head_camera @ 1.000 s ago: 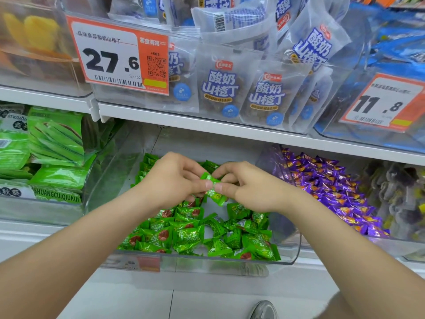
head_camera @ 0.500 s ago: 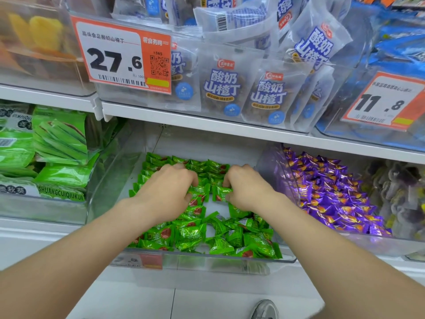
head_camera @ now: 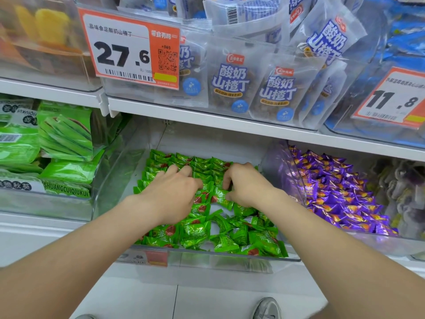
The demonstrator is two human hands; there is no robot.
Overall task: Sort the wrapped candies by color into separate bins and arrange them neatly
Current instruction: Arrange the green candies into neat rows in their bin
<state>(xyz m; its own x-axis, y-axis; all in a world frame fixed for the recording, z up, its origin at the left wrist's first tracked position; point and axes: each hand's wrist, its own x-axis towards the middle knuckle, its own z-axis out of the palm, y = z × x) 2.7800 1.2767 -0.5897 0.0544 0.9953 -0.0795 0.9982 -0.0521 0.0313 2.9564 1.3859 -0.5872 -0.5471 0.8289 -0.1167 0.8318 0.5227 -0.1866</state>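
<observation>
Left hand (head_camera: 170, 192) and right hand (head_camera: 247, 185) curl over green candies (head_camera: 230, 238); whether they hold any, I cannot tell. Better to push rows gently toward 12 o'clock.

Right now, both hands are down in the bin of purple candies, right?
Not quite. The head view shows the left hand and the right hand both down in the bin of green candies, not the purple ones. The purple candies lie in the next bin to the right, with no hand in it.
</observation>
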